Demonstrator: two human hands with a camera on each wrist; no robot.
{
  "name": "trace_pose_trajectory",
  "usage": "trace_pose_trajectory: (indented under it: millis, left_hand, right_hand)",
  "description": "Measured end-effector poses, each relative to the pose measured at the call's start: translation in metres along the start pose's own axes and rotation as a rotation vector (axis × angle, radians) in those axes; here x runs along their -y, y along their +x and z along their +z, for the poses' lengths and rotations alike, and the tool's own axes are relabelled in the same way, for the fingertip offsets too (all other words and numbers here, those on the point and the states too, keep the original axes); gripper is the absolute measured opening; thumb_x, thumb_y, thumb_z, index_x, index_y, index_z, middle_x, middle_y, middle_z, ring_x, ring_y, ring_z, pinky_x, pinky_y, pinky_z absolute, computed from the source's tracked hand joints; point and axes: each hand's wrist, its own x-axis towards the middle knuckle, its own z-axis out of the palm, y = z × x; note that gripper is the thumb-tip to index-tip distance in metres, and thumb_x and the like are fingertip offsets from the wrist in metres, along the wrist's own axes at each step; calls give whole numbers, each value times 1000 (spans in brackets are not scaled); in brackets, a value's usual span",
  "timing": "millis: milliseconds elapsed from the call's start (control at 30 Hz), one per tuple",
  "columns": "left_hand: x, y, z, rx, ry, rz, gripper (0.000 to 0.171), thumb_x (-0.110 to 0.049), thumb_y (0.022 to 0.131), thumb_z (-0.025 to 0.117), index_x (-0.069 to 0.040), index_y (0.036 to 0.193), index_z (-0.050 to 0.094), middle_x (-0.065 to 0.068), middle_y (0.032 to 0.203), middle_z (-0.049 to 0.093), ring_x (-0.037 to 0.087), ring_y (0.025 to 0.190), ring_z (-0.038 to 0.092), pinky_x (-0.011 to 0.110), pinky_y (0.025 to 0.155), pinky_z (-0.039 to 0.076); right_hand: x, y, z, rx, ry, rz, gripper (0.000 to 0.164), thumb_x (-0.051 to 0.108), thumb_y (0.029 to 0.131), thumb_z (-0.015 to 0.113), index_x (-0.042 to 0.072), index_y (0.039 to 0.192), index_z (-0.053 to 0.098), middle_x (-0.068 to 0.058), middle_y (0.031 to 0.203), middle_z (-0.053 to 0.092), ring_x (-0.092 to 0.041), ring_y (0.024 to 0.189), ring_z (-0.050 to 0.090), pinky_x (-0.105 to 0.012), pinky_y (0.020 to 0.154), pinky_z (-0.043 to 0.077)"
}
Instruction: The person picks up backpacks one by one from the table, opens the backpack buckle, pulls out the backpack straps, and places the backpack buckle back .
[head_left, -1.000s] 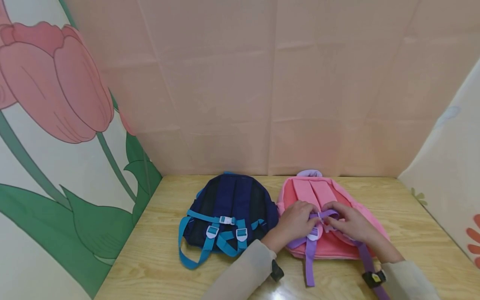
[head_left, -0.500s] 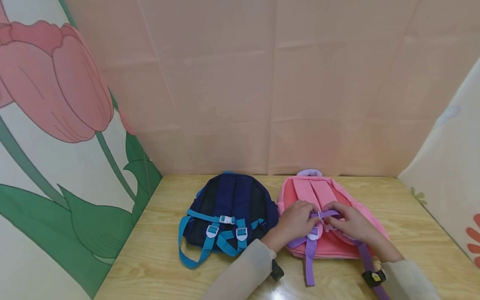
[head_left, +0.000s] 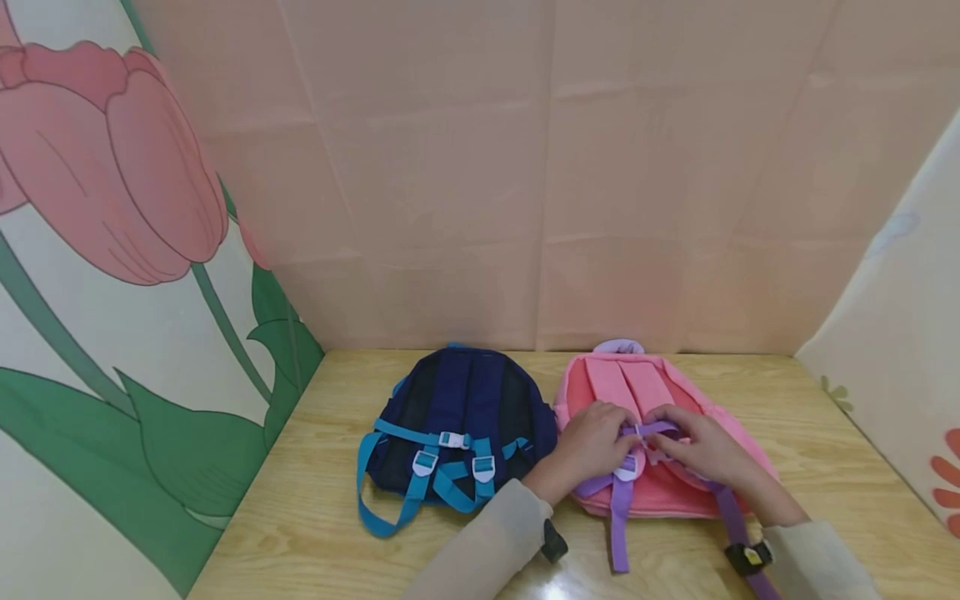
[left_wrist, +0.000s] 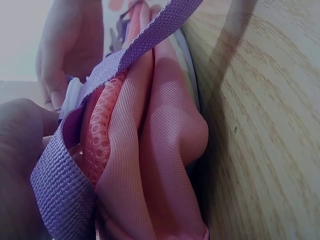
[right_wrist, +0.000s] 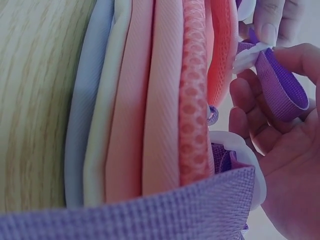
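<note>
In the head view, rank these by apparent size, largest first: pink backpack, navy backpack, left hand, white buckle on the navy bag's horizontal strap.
1. Pink backpack and navy backpack: close in size, and the pink one is partly covered, so unranked
2. Left hand
3. White buckle

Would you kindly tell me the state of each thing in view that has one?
Blue bag: lying face down on the table.
Blue bag's clip: looks fastened.
Pink bag: lying face down.
Pink bag's clip: held; whether fastened is unclear.
Purple strap end: loose.
Left hand: pinching at the pink bag's clip.
Right hand: likewise.
</note>
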Motion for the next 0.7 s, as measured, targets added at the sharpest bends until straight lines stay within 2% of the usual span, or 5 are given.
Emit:
trace_pose_trajectory:
  millis: [167, 333, 533, 700]
  left_hand:
    - [0, 0, 1, 0, -7, -4, 23, -40, 98, 66, -27, 117, 68, -17, 102, 62, -1, 98, 52, 16, 87, 44]
    - [1, 0, 1, -1, -18, -11, 23, -41, 98, 66, -28, 117, 68, -18, 101, 62, -1, 97, 52, 16, 86, 44]
    - [1, -1, 1, 1, -22, -12, 23, -41, 97, 67, -28, 116, 68, -18, 100, 62, -2, 97, 52, 16, 86, 44]
    - [1, -1, 0, 0, -21, -5, 22, -40, 97, 67, -27, 116, 68, -18, 100, 62, -2, 96, 52, 16, 86, 44]
  right_hand:
    - [1, 0, 0, -6, -25, 2, 17, 13, 95, 70, 13, 112, 66, 1, 96, 70, -3, 83, 64, -24, 65, 49]
    - [2, 0, 1, -8, -10, 18, 16, 13, 94, 71, 14, 110, 66, -1, 95, 69, -4, 77, 59, -24, 62, 47]
    - [0, -1, 3, -47, 15, -12, 16, 8, 92, 71, 14, 105, 66, 2, 88, 65, -3, 71, 55, -24, 58, 43]
    - [-2, -2, 4, -40, 28, 0, 17, 7, 92, 70, 13, 107, 64, 1, 87, 63, -3, 69, 54, -24, 56, 43]
